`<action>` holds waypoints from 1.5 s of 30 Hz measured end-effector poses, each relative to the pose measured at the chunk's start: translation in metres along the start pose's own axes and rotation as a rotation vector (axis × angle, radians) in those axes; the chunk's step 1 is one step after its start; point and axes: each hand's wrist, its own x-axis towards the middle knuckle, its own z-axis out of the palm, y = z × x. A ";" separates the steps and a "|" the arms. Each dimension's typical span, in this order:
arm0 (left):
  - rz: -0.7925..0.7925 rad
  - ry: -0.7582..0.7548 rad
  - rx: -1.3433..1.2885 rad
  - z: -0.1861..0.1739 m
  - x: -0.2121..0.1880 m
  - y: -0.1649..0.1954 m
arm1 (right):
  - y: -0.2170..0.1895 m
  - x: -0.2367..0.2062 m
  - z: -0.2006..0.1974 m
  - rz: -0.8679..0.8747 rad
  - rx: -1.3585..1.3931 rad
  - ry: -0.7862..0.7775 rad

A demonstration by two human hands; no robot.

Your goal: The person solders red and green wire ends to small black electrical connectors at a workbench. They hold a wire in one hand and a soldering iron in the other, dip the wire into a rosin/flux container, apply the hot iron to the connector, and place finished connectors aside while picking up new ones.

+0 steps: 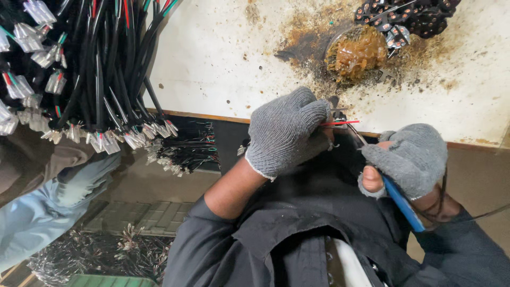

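My left hand (287, 130), in a grey knit glove, is closed around a thin cable whose red and other coloured wire ends (340, 123) stick out to the right. My right hand (411, 157), also in a grey glove, grips a soldering iron with a blue handle (402, 202); its thin metal tip (357, 133) points up-left and reaches the wire ends. Both hands hover at the near edge of a stained white workbench (223, 58).
A tin of brown flux (355, 52) sits on the bench amid burnt stains. A cluster of small black parts (414, 18) lies behind it. A thick bundle of black cables with white connectors (79, 79) hangs at left. More wires lie below.
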 end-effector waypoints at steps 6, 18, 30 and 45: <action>-0.016 0.016 0.000 -0.001 0.001 0.002 | -0.002 0.007 -0.004 -0.017 -0.003 -0.024; -0.019 -0.021 0.003 0.000 0.001 -0.001 | -0.002 0.028 -0.004 -0.267 -0.019 -0.097; -0.009 0.031 0.018 0.001 0.000 0.000 | -0.012 0.019 -0.005 -0.129 0.008 0.080; 0.017 0.009 0.032 0.000 -0.002 0.000 | -0.050 0.043 0.004 0.756 0.964 0.363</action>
